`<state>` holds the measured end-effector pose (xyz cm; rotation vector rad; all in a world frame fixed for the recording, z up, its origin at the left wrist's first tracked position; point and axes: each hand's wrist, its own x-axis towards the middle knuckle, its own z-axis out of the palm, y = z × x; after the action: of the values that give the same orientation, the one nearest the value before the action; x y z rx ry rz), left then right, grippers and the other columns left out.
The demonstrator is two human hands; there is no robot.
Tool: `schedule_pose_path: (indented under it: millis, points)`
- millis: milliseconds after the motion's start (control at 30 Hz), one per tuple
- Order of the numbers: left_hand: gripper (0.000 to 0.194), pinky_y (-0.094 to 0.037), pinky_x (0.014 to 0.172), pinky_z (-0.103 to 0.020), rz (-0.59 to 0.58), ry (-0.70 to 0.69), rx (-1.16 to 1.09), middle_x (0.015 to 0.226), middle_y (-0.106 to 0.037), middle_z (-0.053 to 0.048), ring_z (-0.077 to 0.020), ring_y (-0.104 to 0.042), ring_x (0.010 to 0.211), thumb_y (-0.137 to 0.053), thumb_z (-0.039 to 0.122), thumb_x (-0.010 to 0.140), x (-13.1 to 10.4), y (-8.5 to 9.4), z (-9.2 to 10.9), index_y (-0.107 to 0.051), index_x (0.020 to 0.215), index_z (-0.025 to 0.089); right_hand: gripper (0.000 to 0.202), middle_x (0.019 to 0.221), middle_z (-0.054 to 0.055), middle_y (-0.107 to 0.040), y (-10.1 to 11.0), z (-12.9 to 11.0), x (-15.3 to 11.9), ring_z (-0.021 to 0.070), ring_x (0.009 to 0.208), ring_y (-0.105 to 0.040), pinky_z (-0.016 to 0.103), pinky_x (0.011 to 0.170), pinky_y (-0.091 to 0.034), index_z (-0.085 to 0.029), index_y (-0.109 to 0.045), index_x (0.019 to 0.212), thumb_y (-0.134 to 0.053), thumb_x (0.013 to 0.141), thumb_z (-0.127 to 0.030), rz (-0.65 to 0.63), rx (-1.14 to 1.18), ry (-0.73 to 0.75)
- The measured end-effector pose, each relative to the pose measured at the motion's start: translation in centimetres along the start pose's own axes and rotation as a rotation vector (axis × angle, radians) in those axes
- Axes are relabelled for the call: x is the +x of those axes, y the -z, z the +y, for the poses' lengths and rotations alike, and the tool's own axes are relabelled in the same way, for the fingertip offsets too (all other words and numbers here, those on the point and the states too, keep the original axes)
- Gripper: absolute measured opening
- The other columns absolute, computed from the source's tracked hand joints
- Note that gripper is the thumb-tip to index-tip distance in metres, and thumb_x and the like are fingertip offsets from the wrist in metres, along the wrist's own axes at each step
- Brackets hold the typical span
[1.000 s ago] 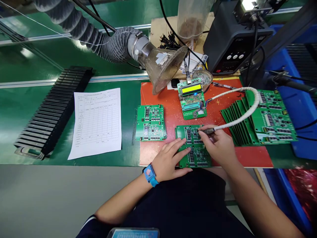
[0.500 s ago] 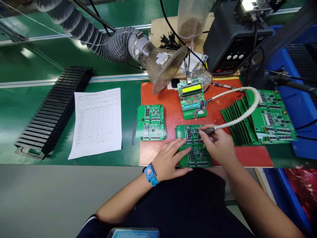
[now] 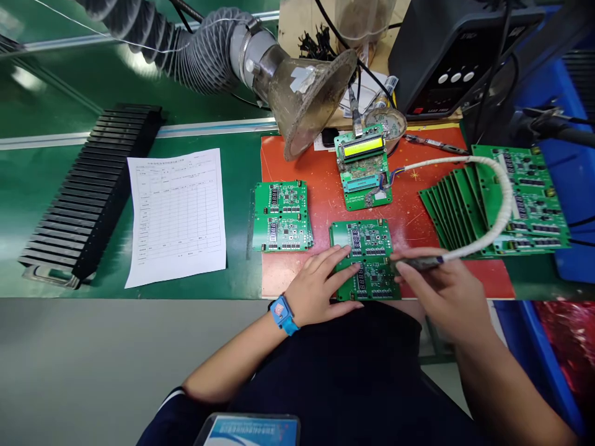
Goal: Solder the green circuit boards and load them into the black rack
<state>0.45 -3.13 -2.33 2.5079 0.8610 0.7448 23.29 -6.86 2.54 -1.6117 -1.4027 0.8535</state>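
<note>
My left hand point(image 3: 318, 288) lies with fingers spread on the left part of a green circuit board point(image 3: 372, 251) at the table's front edge. Between the thumb and fingers of my right hand point(image 3: 446, 291) is a dark probe point(image 3: 421, 263), its tip at the board's right edge. A white sleeved cable point(image 3: 504, 192) curves from the probe to a programmer board point(image 3: 365, 170) with a lit yellow display. Another small pile of boards point(image 3: 281, 217) sits to the left. Many fanned boards point(image 3: 520, 204) lean at the right.
A fume hose with a clear hood point(image 3: 309, 99) hangs over the back. To the left are a printed sheet point(image 3: 176, 217) and a black slotted rack point(image 3: 93, 192). A black station point(image 3: 460, 62) and blue bin point(image 3: 543, 148) stand right.
My right hand has moved right with the probe, from the board's upper middle to its right edge. My left hand stays on the board. The view has shifted slightly.
</note>
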Motion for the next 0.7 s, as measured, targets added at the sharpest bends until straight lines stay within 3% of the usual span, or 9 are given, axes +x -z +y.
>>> schedule_pose_path:
  millis: [167,700]
  points:
    - [0.062,-0.041,0.108,-0.047,-0.002,0.005,0.002,0.145,-0.045,-0.015,-0.0296,-0.042,0.134,-0.061,0.057,0.086,0.0,0.0,0.1,-0.05,0.133,0.018,0.013,0.091,0.004,-0.069,-0.1,-0.2,-2.1,0.0145,0.072,-0.068,0.02,0.054,-0.057,-0.022,-0.062,0.1,-0.06,0.09,-0.029,0.005,-0.164,0.074]
    - [0.062,-0.042,0.107,-0.045,0.001,0.006,0.048,0.144,-0.046,-0.014,-0.0287,-0.043,0.134,-0.058,0.059,0.087,0.0,-0.2,0.2,-0.05,0.133,0.019,0.013,0.094,0.005,-0.066,-1.4,0.4,-2.1,0.0133,0.077,-0.065,0.015,0.049,-0.054,-0.019,-0.061,0.102,-0.058,0.091,-0.025,0.023,-0.276,0.15]
